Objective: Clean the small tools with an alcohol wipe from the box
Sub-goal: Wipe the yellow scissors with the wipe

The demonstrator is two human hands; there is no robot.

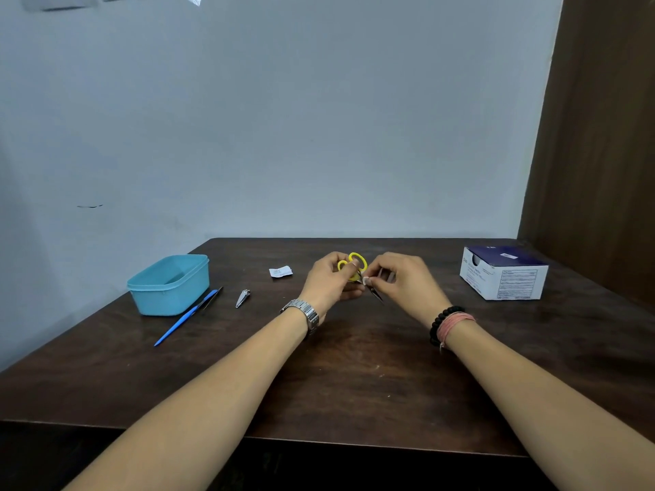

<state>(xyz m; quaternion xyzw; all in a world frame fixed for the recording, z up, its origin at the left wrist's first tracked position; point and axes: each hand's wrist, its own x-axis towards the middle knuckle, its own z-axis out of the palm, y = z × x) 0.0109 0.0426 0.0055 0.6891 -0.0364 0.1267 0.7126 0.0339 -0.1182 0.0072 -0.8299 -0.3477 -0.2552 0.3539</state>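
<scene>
There, scissors (355, 268) between both hands.

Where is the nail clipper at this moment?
In the head view, the nail clipper lies on the table, left of the hands, between the blue tool and the left hand.

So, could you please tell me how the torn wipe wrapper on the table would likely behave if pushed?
The torn wipe wrapper looks thin and crumpled, so it is probably very light and floppy. Lying loose on the smooth table, it would likely slide or flutter rather than roll.
</scene>
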